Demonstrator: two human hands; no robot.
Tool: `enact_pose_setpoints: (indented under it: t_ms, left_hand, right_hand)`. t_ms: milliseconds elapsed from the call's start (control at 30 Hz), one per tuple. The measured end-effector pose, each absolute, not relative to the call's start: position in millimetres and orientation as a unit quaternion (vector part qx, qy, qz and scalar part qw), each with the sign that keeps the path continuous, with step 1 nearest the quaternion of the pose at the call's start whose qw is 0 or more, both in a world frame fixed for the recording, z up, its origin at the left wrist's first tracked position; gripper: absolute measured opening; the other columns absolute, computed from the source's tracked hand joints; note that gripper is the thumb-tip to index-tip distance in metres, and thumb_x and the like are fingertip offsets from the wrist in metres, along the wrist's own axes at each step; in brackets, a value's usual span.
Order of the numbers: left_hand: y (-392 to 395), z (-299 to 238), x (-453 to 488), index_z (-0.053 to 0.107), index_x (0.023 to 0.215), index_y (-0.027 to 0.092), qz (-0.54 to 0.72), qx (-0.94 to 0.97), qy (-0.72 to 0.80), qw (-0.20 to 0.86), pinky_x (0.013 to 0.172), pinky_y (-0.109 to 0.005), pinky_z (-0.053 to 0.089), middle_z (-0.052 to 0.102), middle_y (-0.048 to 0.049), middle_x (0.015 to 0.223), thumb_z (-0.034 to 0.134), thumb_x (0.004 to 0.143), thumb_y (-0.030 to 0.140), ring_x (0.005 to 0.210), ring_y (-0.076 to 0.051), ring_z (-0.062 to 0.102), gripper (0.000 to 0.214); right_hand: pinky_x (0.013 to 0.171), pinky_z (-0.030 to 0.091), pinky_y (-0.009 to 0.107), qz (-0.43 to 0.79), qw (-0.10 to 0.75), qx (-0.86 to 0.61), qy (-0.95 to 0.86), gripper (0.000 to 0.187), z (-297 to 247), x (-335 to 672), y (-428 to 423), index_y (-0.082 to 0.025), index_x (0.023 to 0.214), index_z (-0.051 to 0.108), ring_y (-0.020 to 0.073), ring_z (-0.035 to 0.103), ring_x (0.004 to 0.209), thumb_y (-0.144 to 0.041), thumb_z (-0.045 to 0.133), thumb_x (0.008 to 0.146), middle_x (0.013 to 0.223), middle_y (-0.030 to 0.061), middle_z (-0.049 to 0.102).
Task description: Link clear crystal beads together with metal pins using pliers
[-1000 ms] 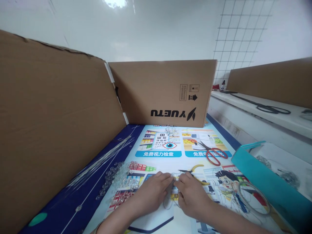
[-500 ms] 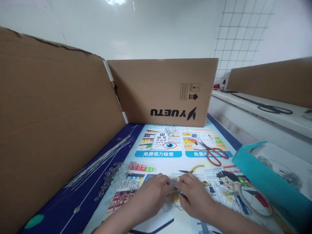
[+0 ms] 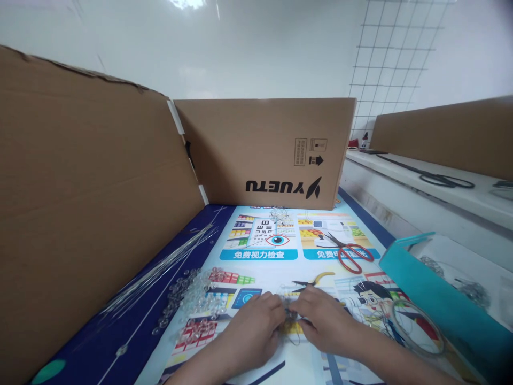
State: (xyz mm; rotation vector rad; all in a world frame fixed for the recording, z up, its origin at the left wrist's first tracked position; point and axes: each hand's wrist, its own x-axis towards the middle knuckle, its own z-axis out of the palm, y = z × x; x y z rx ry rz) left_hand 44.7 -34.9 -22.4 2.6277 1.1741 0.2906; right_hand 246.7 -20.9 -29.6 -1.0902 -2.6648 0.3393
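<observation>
My left hand [image 3: 256, 327] and my right hand [image 3: 324, 316] come together low in the middle of the head view. Between their closed fingertips is a small piece of clear beads on wire [image 3: 290, 311], partly covered by the fingers. A thin wire loop [image 3: 295, 340] hangs below it, near the printed mat. Just beyond my right hand lie pliers with yellow handles [image 3: 324, 275], their lower part hidden by the hand. Loose clear beads [image 3: 202, 294] are spread to the left of my left hand.
Straight thin wires [image 3: 168, 262] lie along the left cardboard panel [image 3: 88, 187]. Red-handled scissors [image 3: 352, 259] rest at the back right. A teal box [image 3: 436, 299] with wire bundles and a clear wire coil [image 3: 419, 331] are at right. Another beaded cluster [image 3: 280, 215] sits by the back panel.
My left hand has turned and dropped slightly, its fingers curling in more. My right hand stays close to it. The whole view has shifted a little.
</observation>
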Motion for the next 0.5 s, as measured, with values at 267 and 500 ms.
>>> enact_pose_setpoints:
  t_ms: [267, 500]
  left_hand:
    - [-35.4, -25.9, 47.2, 0.054, 0.076, 0.018, 0.113, 0.897, 0.409, 0.122, 0.079, -0.031, 0.039, 0.055, -0.0029, 0.082, 0.046, 0.070, 0.008, 0.080, -0.018, 0.050, 0.014]
    - [-33.4, -24.7, 49.0, 0.055, 0.074, 0.018, 0.111, 0.894, 0.416, 0.127, 0.077, -0.028, 0.039, 0.057, -0.0027, 0.082, 0.047, 0.069, 0.007, 0.081, -0.017, 0.050, 0.015]
  right_hand:
    - [0.076, 0.037, 0.029, 0.131, 0.112, -0.420, -0.891, 0.025, -28.5, 243.2, -24.0, -0.024, 0.100, 0.057, 0.0194, 0.048, 0.088, -0.026, 0.051, 0.076, 0.089, 0.0028, 0.060]
    - [0.072, 0.036, 0.030, 0.091, 0.087, -0.486, -0.865, 0.027, -30.9, 237.5, -28.1, -0.023, 0.099, 0.056, 0.0210, 0.050, 0.085, -0.025, 0.048, 0.073, 0.087, 0.0051, 0.058]
